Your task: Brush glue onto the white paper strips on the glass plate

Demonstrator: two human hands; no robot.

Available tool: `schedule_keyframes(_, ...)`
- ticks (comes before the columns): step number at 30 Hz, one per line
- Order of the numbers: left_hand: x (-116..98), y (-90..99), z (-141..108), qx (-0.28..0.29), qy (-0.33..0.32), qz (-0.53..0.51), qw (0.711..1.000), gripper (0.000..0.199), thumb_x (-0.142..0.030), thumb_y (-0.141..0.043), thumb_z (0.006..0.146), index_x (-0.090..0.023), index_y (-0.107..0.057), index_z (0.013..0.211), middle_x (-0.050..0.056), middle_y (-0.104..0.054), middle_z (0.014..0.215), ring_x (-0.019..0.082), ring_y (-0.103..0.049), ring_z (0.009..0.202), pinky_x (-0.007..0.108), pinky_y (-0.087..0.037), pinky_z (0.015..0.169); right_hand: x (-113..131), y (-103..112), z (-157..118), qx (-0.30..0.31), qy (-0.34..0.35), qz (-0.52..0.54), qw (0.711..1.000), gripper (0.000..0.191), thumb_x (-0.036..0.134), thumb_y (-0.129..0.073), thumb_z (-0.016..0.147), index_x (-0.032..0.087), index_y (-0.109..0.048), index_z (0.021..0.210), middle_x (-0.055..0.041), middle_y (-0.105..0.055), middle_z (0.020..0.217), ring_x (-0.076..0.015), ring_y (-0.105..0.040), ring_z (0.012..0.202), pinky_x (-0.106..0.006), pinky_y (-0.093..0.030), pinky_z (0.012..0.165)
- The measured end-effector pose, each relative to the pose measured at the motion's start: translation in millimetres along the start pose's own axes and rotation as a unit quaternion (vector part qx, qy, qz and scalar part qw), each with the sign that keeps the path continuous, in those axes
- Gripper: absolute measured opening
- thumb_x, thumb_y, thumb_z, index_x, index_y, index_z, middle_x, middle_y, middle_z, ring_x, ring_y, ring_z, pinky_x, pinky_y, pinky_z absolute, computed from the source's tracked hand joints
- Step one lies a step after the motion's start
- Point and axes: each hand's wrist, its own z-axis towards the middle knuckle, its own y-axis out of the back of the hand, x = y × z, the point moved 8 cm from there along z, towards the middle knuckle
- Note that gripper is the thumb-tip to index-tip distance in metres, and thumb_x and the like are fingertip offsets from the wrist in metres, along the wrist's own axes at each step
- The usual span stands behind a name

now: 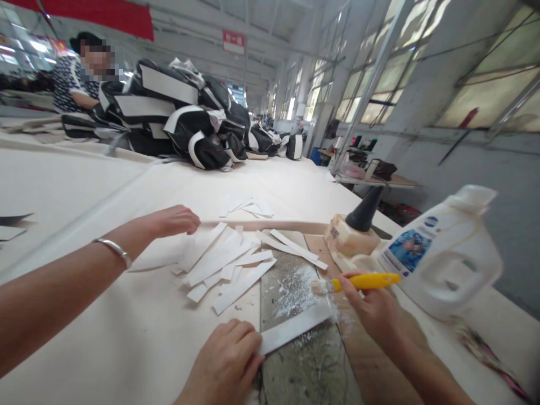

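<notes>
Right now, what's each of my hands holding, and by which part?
Right hand: the brush, by its yellow handle, near the bristles. Left hand: a white strip, by its left end.

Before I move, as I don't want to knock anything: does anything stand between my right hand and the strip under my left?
Nothing visible does: past the yellow brush in the right hand, only smeared board separates it from the white strip at the left hand.
</notes>
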Motion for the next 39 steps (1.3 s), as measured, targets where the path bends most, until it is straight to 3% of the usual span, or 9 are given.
schedule_keyframes(6,-5,0.1,1,0.002,-0.032,0.017,0.999,0.013,-0.014,-0.047,0.083,-0.02,-0.058,0.084,0.003,-0.06,0.086,0.02,-0.054,0.08,0.035,-0.046,0.071,-10,-56,-13,0.187,-0.1,0.117,0.97,0.027,0.043,-0.047,0.08,0.018,-0.056,0.079,0.0011,-0.057,0.055,-0.0165,-0.055,0.052,-0.025,-0.043,0.052)
schedule_keyframes(10,-3,-2.1,0,0.017,-0.015,0.015,1.0,0.013,-0.014,-0.048,0.083,-0.02,-0.058,0.084,0.003,-0.06,0.087,0.021,-0.054,0.083,0.037,-0.047,0.074,-47,-29,13,0.111,-0.1,-0.049,0.988,0.031,0.044,-0.043,0.075,0.018,-0.056,0.067,-0.0034,-0.06,0.06,-0.0195,-0.058,0.059,-0.027,-0.041,0.057)
schedule_keyframes(14,-3,-5.4,0,0.039,-0.005,0.015,0.999,0.012,-0.015,-0.048,0.083,-0.02,-0.059,0.085,0.003,-0.06,0.088,0.022,-0.054,0.085,0.039,-0.047,0.075,-41,4,24,0.065,-0.078,-0.114,0.988,0.035,0.047,-0.04,0.075,0.018,-0.058,0.067,-0.0022,-0.057,0.053,-0.0198,-0.056,0.054,-0.027,-0.038,0.052)
schedule_keyframes(20,-4,0.4,1,0.024,-0.009,0.017,1.0,0.013,-0.014,-0.046,0.083,-0.02,-0.059,0.085,0.003,-0.06,0.088,0.022,-0.055,0.084,0.039,-0.048,0.075,-29,-15,9,0.13,-0.038,-0.055,0.989,0.032,0.044,-0.041,0.077,0.018,-0.057,0.066,-0.0021,-0.058,0.056,-0.0178,-0.055,0.054,-0.026,-0.04,0.053)
schedule_keyframes(23,-7,5.3,1,0.001,-0.032,0.017,0.999,0.012,-0.014,-0.048,0.082,-0.019,-0.059,0.084,0.003,-0.06,0.086,0.021,-0.056,0.081,0.037,-0.049,0.072,-36,5,20,0.06,-0.041,-0.112,0.991,0.03,0.043,-0.043,0.076,0.018,-0.058,0.069,-0.0027,-0.057,0.056,-0.0191,-0.055,0.055,-0.028,-0.039,0.053)
schedule_keyframes(26,-10,18.6,1,-0.072,-0.072,0.015,0.995,0.013,-0.013,-0.048,0.082,-0.019,-0.058,0.086,0.003,-0.062,0.088,0.02,-0.057,0.081,0.034,-0.05,0.071,-16,19,28,0.01,-0.005,-0.019,1.0,0.029,0.043,-0.045,0.082,0.017,-0.059,0.086,-0.0003,-0.055,0.057,-0.0155,-0.051,0.05,-0.026,-0.039,0.05)
schedule_keyframes(30,-16,45.6,-7,-0.223,-0.154,0.031,0.962,0.02,-0.011,-0.047,0.085,-0.018,-0.056,0.102,0.006,-0.063,0.099,0.018,-0.057,0.089,0.032,-0.048,0.078,45,-25,9,0.172,0.11,0.113,0.972,0.022,0.027,-0.044,0.085,0.02,-0.058,0.1,-0.0015,-0.062,0.072,-0.0142,-0.057,0.062,-0.025,-0.045,0.059)
schedule_keyframes(34,-21,52.4,-17,-0.252,-0.222,0.043,0.941,0.035,-0.005,-0.049,0.084,-0.017,-0.05,0.117,0.008,-0.058,0.116,0.019,-0.052,0.104,0.033,-0.044,0.088,94,-67,-19,0.265,0.223,0.044,0.937,0.03,0.016,-0.055,0.079,0.021,-0.055,0.109,-0.0042,-0.063,0.094,-0.0183,-0.056,0.087,-0.03,-0.044,0.078)
schedule_keyframes(39,-6,64.6,-22,-0.324,-0.106,0.004,0.94,0.043,-0.011,-0.053,0.084,-0.015,-0.04,0.125,0.015,-0.041,0.132,0.022,-0.045,0.117,0.034,-0.042,0.096,92,-63,4,0.195,0.149,0.089,0.965,0.035,0.014,-0.046,0.081,0.022,-0.05,0.114,-0.0007,-0.058,0.079,-0.0134,-0.055,0.066,-0.025,-0.045,0.062)
